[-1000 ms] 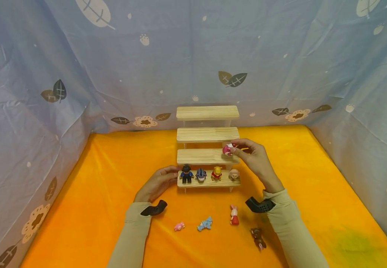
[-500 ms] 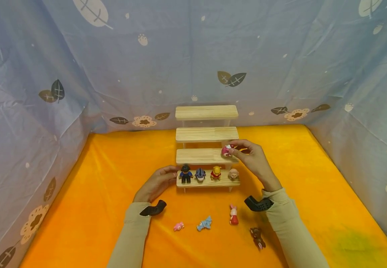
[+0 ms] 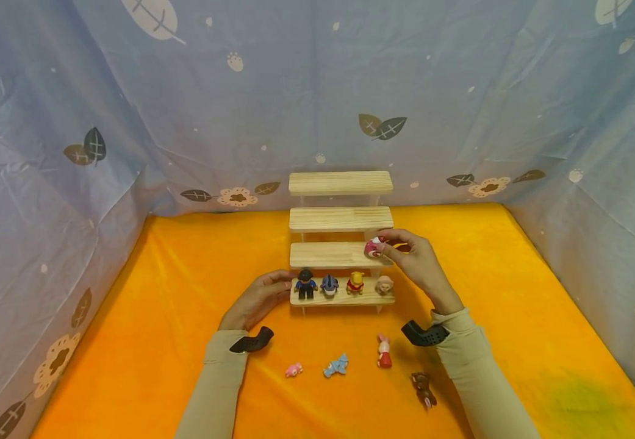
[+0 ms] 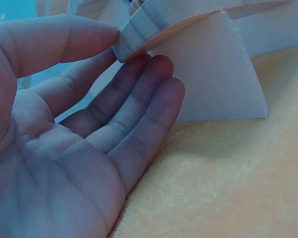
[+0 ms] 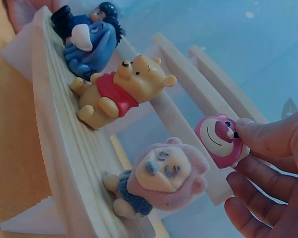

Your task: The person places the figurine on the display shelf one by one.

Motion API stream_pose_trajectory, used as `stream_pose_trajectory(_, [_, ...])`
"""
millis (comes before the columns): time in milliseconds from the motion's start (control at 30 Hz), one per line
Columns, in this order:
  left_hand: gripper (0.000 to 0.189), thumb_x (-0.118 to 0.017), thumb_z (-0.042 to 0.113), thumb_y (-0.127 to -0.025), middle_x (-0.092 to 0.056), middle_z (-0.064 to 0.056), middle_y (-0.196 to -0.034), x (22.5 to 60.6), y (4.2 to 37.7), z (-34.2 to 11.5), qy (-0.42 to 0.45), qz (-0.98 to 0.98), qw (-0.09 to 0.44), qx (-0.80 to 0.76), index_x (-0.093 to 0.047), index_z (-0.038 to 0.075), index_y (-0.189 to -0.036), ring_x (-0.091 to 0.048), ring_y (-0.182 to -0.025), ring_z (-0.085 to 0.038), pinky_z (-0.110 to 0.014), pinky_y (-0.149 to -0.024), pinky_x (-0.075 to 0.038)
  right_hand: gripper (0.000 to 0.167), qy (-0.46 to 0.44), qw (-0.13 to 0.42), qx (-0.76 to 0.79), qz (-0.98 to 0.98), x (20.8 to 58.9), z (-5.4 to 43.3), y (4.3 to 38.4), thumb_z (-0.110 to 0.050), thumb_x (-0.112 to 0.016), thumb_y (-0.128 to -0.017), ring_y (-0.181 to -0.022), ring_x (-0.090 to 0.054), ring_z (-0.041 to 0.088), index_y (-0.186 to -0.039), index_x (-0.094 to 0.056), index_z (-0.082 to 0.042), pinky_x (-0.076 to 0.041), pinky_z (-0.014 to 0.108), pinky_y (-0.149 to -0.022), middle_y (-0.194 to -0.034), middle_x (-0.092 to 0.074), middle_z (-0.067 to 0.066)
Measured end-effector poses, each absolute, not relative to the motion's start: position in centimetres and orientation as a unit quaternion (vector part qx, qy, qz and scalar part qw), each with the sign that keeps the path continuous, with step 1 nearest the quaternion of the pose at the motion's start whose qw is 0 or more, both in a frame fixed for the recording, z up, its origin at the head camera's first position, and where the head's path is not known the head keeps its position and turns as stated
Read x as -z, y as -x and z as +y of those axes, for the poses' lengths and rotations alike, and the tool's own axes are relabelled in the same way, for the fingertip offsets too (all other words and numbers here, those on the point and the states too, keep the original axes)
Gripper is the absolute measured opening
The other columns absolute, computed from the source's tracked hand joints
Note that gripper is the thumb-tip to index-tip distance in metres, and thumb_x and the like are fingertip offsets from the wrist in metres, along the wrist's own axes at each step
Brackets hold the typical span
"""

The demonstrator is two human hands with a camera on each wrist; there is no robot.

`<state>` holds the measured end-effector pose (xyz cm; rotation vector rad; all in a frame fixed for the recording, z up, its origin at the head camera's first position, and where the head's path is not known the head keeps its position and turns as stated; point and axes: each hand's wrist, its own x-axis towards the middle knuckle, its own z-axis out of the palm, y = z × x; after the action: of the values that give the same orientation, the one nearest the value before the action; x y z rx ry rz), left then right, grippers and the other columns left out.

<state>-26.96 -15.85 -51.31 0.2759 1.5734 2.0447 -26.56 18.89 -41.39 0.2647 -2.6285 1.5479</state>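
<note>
A tiered wooden display shelf (image 3: 341, 219) stands in the middle of the cloth. My left hand (image 3: 259, 300) holds the left end of its lowest step, thumb at the board's edge and fingers underneath, as the left wrist view shows. My right hand (image 3: 418, 259) pinches a pink bear figurine (image 5: 219, 141) at the right end of the second step from the bottom. On the lowest step, left to right, sit a dark-haired figure in blue (image 3: 306, 285), a blue donkey figurine (image 3: 329, 286), a yellow bear in a red shirt (image 5: 116, 94) and a fuzzy figurine in a pinkish hood (image 5: 161, 173).
On the orange cloth (image 3: 185, 366) before the shelf lie a small pink figurine (image 3: 294, 370), a light-blue one (image 3: 336, 366), a rabbit in red (image 3: 384, 352) and a brown figurine (image 3: 423, 390). A leaf-patterned curtain (image 3: 306, 91) surrounds the back and sides.
My right hand has lowered the pink bear figurine very slightly at the second step. The left hand has stayed at the shelf's end.
</note>
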Motion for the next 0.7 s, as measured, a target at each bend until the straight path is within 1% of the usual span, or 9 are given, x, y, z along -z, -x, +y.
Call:
stream_pose_trajectory(67, [0.019, -0.052, 0.012, -0.105, -0.055, 0.001, -0.134, 51.3, 27.0, -15.9, -0.104, 0.585, 0.270, -0.758, -0.068, 0.019, -0.113, -0.060, -0.114, -0.012, -0.027, -0.102, -0.050, 0.032, -0.090, 0.043, -0.499, -0.861, 41.4, 18.9, 26.6, -0.019, -0.064, -0.101, -0.113, -0.061, 0.029, -0.130, -0.067, -0.005, -0.049, 0.025, -0.095, -0.124, -0.068, 0.017])
stream_pose_trajectory(233, [0.019, -0.053, 0.012, -0.105, -0.056, 0.002, -0.132, 51.3, 27.0, -15.9, -0.106, 0.583, 0.270, -0.759, -0.068, 0.019, -0.114, -0.060, -0.115, -0.012, -0.027, -0.102, -0.049, 0.033, -0.104, 0.059, -0.473, -0.873, 41.1, 19.0, 26.3, -0.016, -0.063, -0.101, -0.113, -0.062, 0.032, -0.131, -0.065, -0.003, -0.051, 0.047, -0.101, -0.125, -0.069, 0.018])
stream_pose_trajectory(267, [0.020, -0.053, 0.012, -0.105, -0.056, 0.003, -0.132, 51.3, 26.9, -15.9, -0.106, 0.582, 0.270, -0.760, -0.068, 0.020, -0.114, -0.060, -0.115, -0.012, -0.027, -0.102, -0.049, 0.033, -0.108, 0.066, -0.468, -0.875, 40.9, 19.0, 26.1, -0.016, -0.063, -0.101, -0.113, -0.062, 0.033, -0.131, -0.065, -0.003, -0.050, 0.050, -0.101, -0.125, -0.069, 0.018])
stream_pose_trajectory(300, [0.020, -0.053, 0.013, -0.105, -0.056, 0.003, -0.132, 51.3, 26.9, -15.9, -0.107, 0.582, 0.270, -0.760, -0.068, 0.020, -0.114, -0.059, -0.115, -0.012, -0.027, -0.102, -0.049, 0.033, -0.111, 0.075, -0.463, -0.876, 40.7, 19.0, 26.0, -0.015, -0.064, -0.101, -0.113, -0.062, 0.033, -0.131, -0.066, -0.003, -0.051, 0.051, -0.101, -0.125, -0.069, 0.018])
stream_pose_trajectory(367, [0.020, -0.052, 0.013, -0.105, -0.055, 0.003, -0.132, 51.3, 26.9, -15.9, -0.109, 0.582, 0.270, -0.759, -0.068, 0.020, -0.115, -0.059, -0.116, -0.012, -0.026, -0.102, -0.049, 0.032, -0.113, 0.095, -0.456, -0.878, 40.2, 19.1, 25.7, -0.014, -0.064, -0.100, -0.113, -0.063, 0.032, -0.130, -0.066, -0.004, -0.052, 0.046, -0.099, -0.124, -0.069, 0.018])
stream_pose_trajectory(467, [0.019, -0.053, 0.013, -0.105, -0.054, 0.003, -0.134, 51.3, 26.9, -16.0, -0.111, 0.584, 0.270, -0.758, -0.068, 0.019, -0.115, -0.059, -0.117, -0.012, -0.026, -0.103, -0.049, 0.031, -0.117, 0.121, -0.454, -0.875, 39.6, 19.2, 25.2, -0.014, -0.065, -0.099, -0.110, -0.063, 0.028, -0.129, -0.067, -0.004, -0.052, 0.029, -0.096, -0.122, -0.069, 0.017])
stream_pose_trajectory(567, [0.019, -0.053, 0.013, -0.104, -0.054, 0.002, -0.135, 51.4, 27.0, -16.0, -0.112, 0.585, 0.269, -0.756, -0.068, 0.018, -0.115, -0.059, -0.119, -0.012, -0.026, -0.104, -0.049, 0.030, -0.128, 0.131, -0.455, -0.872, 39.0, 19.1, 24.6, -0.015, -0.065, -0.099, -0.106, -0.062, 0.019, -0.128, -0.068, -0.005, -0.047, 0.016, -0.090, -0.121, -0.070, 0.013])
stream_pose_trajectory(633, [0.020, -0.053, 0.013, -0.104, -0.055, 0.002, -0.136, 51.5, 27.0, -16.0, -0.114, 0.586, 0.268, -0.756, -0.068, 0.018, -0.117, -0.059, -0.120, -0.012, -0.026, -0.104, -0.049, 0.028, -0.147, 0.127, -0.452, -0.871, 38.6, 19.0, 24.2, -0.016, -0.065, -0.100, -0.104, -0.061, 0.012, -0.127, -0.068, -0.008, -0.047, 0.014, -0.089, -0.120, -0.071, 0.010])
stream_pose_trajectory(700, [0.021, -0.053, 0.013, -0.105, -0.056, 0.002, -0.135, 51.5, 27.1, -16.0, -0.115, 0.585, 0.267, -0.757, -0.068, 0.018, -0.117, -0.059, -0.119, -0.012, -0.026, -0.104, -0.049, 0.027, -0.176, 0.116, -0.449, -0.868, 38.2, 18.8, 23.6, -0.016, -0.065, -0.100, -0.100, -0.061, 0.007, -0.125, -0.069, -0.010, -0.048, 0.016, -0.088, -0.119, -0.072, 0.007])
